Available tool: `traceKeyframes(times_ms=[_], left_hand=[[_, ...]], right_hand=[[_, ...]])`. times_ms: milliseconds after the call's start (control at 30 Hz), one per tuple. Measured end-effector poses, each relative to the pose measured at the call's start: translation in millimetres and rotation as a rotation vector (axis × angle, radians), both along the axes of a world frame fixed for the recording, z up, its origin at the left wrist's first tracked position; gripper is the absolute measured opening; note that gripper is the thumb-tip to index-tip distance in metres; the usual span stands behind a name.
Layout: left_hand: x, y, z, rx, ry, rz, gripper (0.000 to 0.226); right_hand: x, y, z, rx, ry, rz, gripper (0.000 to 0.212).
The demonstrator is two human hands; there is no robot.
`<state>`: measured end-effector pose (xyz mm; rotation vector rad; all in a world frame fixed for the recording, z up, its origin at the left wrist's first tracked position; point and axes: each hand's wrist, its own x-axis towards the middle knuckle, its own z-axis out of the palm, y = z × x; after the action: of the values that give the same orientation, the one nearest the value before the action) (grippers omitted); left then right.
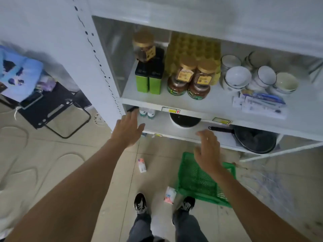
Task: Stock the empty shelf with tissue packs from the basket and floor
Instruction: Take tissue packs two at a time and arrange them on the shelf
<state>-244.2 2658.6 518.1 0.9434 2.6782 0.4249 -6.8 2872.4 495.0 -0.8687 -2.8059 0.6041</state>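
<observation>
Fingers of the left hand (126, 130) spread and empty, palm down at the front edge of the lower shelf (183, 132); fingers of the right hand (208, 149) likewise apart and holding nothing, hovering above the green basket (197, 180), which stands on the floor below the shelf edge and appears emptied of packs. Two tissue packs remain on the floor: one (142, 165) lies between the hands, another (170, 195) just beside the basket's near corner, close to the person's right shoe (187, 203). Both hands being free suggests readiness to bend for these. The shelf above holds jars (192, 75) and bowls (237, 77); a pan (255, 139) occupies the lower shelf's right side, leaving its left part open for stocking
</observation>
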Motion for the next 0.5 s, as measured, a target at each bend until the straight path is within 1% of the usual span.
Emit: traceKeyframes(times_ms=[100, 200, 300, 400, 500], left_hand=[[30.4, -16.2, -53.9, -0.062, -0.262, 0.096, 0.074], [62.1, -25.4, -109.5, -0.1, -0.42, 0.136, 0.078], [95.0, -38.6, -168.4, -0.13, -0.547, 0.203, 0.077], [124.0, -57.4, -228.0, -0.212, -0.639, 0.244, 0.077], [141.5, -70.5, -280.3, -0.263, -0.705, 0.299, 0.077]], right_hand=[[43.5, -27.8, -47.5, -0.13, -0.302, -0.036, 0.054], [86.1, -52.6, -95.7, -0.2, -0.506, -0.115, 0.055], [121.8, -75.9, -143.1, -0.29, -0.659, -0.12, 0.052], [151.5, -92.1, -189.2, -0.376, -0.788, -0.089, 0.05], [166.3, -94.8, -232.7, -0.431, -0.91, -0.02, 0.046]])
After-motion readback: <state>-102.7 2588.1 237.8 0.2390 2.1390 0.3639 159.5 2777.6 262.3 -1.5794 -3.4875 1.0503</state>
